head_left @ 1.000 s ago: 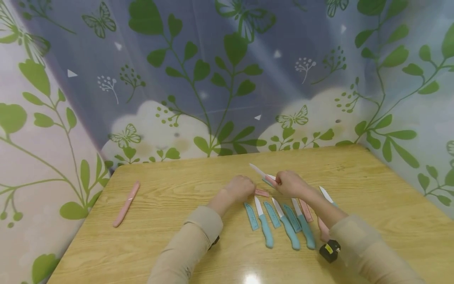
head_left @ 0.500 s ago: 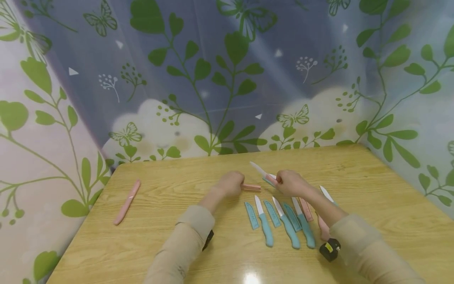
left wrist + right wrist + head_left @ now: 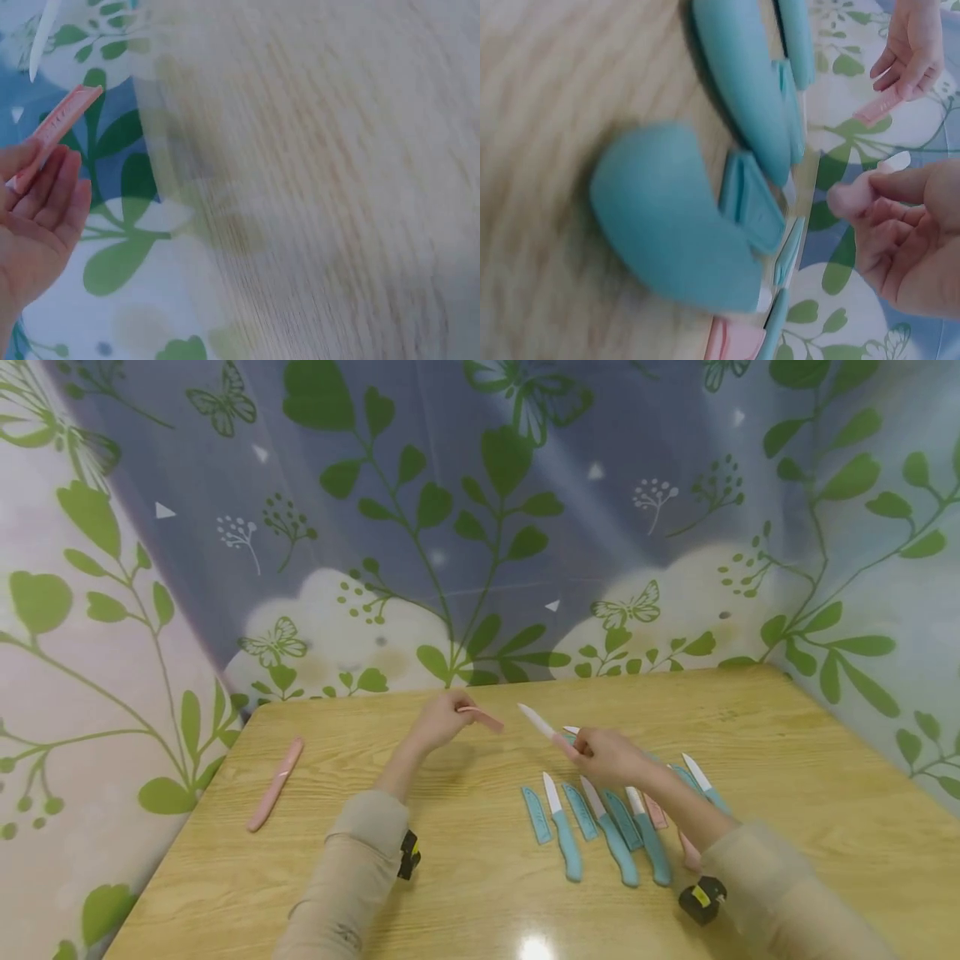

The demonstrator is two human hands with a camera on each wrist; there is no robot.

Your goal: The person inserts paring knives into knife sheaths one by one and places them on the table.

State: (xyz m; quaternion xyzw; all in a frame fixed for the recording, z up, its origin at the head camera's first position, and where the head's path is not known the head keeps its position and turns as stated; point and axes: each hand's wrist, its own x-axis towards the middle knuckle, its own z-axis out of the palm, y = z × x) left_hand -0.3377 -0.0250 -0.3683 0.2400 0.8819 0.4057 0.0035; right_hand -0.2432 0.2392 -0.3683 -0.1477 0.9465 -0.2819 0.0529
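Note:
My left hand (image 3: 442, 720), raised over the back of the table, pinches a pink knife sheath (image 3: 487, 720) between thumb and fingers. The left wrist view shows the same sheath (image 3: 64, 116) pointing up and away. To its right, my right hand (image 3: 611, 755) grips a paring knife (image 3: 537, 721) by its pink handle, the white blade bare and pointing toward the back left. In the right wrist view, the knife's pink handle (image 3: 853, 199) sits between thumb and fingers. Sheath and blade are apart. Behind the right hand, another white blade (image 3: 572, 729) is partly hidden.
Blue-handled knives (image 3: 566, 843) and blue sheaths (image 3: 536, 815) lie in a row on the wooden table (image 3: 450, 893). Another blue knife (image 3: 705, 781) and pink pieces (image 3: 690, 853) are partly under the right forearm. A pink knife in its sheath (image 3: 275, 785) lies far left.
My left hand has picked the pink sheath up from the table and carried it left and upward. The right hand keeps the pink knife, shifted slightly and tilted.

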